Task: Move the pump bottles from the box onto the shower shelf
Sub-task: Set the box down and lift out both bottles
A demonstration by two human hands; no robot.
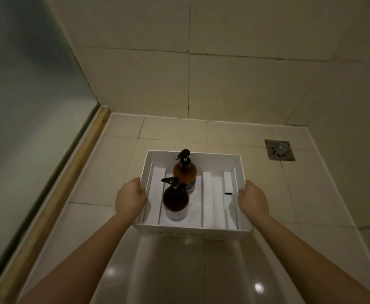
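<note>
A white open box [212, 234] is held above the tiled shower floor. My left hand [130, 199] grips its left wall and my right hand [253, 201] grips its right wall. Two amber pump bottles with black pump heads stand upright in the box's left half. The near, darker bottle [175, 199] stands in front of the far, lighter bottle [185, 172]. The right half of the box holds only white dividers. No shower shelf is in view.
A square metal floor drain [279, 149] sits at the right on the beige floor tiles. A frosted glass panel [26, 106] with a wooden sill [70, 178] runs along the left. Tiled walls meet in the corner ahead.
</note>
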